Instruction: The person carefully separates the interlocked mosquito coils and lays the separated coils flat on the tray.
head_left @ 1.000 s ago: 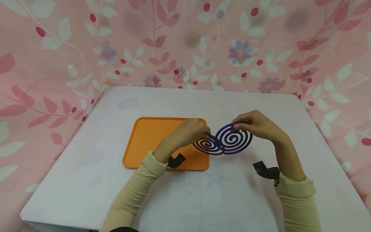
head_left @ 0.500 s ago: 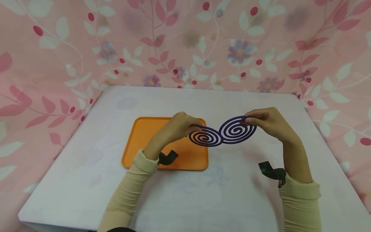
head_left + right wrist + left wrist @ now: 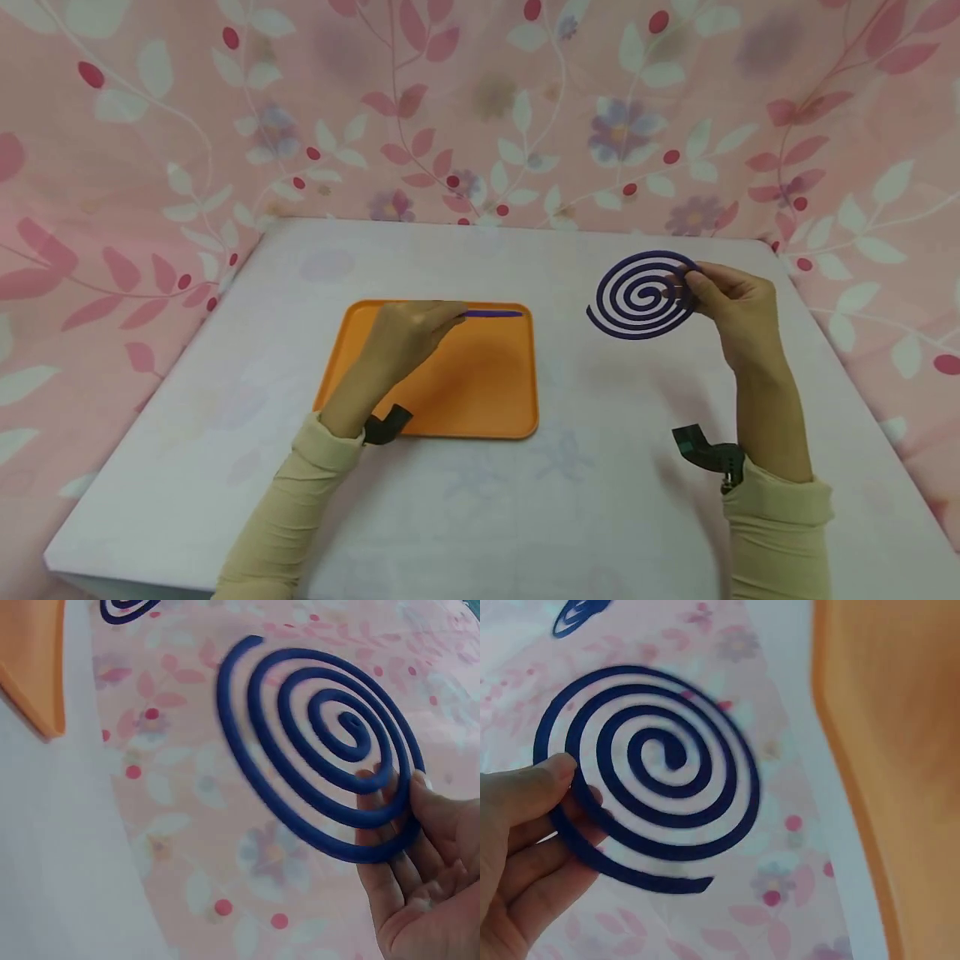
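Two dark blue mosquito coils are held in the air, apart from each other. My left hand (image 3: pixel 408 333) pinches the rim of one mosquito coil (image 3: pixel 495 314), which appears edge-on over the orange tray (image 3: pixel 480 392) in the head view. Seen from the left wrist, that coil shows its full spiral, with the thumb on the near face and fingers behind. To the right of the tray, my right hand (image 3: pixel 742 317) grips the other mosquito coil (image 3: pixel 633 337) by its right edge. This coil faces the head camera, its loose outer end pointing left.
A white cloth-covered table (image 3: pixel 570 517) lies beneath both hands. Behind it and at the sides hangs a pink floral curtain (image 3: pixel 495 108). A dark wrist camera mount (image 3: pixel 708 454) sits on the right wrist, and a similar mount (image 3: pixel 386 425) on the left.
The two coils, touching or overlapping earlier, have come apart. My left hand moved left with one coil, now turned edge-on; my right hand moved right and up with the other.
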The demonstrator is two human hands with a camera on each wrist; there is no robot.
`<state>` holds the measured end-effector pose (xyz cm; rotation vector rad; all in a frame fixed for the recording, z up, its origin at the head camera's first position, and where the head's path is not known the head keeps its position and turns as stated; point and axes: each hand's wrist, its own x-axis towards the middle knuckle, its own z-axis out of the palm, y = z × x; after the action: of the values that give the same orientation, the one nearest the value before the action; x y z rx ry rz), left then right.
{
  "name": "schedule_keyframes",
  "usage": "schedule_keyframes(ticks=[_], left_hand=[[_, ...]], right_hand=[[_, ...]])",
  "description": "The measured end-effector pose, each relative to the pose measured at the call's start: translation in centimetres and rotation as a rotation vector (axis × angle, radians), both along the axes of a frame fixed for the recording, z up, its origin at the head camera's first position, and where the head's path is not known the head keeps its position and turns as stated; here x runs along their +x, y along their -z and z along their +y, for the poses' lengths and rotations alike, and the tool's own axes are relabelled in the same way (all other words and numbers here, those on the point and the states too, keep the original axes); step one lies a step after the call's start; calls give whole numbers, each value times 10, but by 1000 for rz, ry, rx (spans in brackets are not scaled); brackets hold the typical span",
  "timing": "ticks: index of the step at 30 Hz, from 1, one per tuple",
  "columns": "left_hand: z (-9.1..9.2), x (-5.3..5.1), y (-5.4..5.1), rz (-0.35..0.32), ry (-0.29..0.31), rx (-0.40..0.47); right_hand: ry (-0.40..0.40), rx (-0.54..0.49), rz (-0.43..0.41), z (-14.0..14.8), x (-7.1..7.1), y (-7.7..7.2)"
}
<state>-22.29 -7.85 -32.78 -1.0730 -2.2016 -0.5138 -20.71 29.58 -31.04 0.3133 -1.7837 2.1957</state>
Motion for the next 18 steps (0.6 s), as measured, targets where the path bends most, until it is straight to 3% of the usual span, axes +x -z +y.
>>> schedule_keyframes(ticks=[3, 6, 12, 16, 18], left_hand=[[-8, 1, 11, 157, -64, -76], [-15, 2, 24, 214, -129, -186], [-26, 8, 56, 181, -200, -353], [-25, 13, 70, 142, -181, -415], [-24, 15, 74, 92, -169, -453]], right_hand=[[90, -139, -74, 2, 0, 0], [161, -275, -141, 5, -1, 0], [193, -453, -208, 8, -4, 6], [223, -443, -253, 10, -4, 10], [235, -440, -268, 11, -4, 11]])
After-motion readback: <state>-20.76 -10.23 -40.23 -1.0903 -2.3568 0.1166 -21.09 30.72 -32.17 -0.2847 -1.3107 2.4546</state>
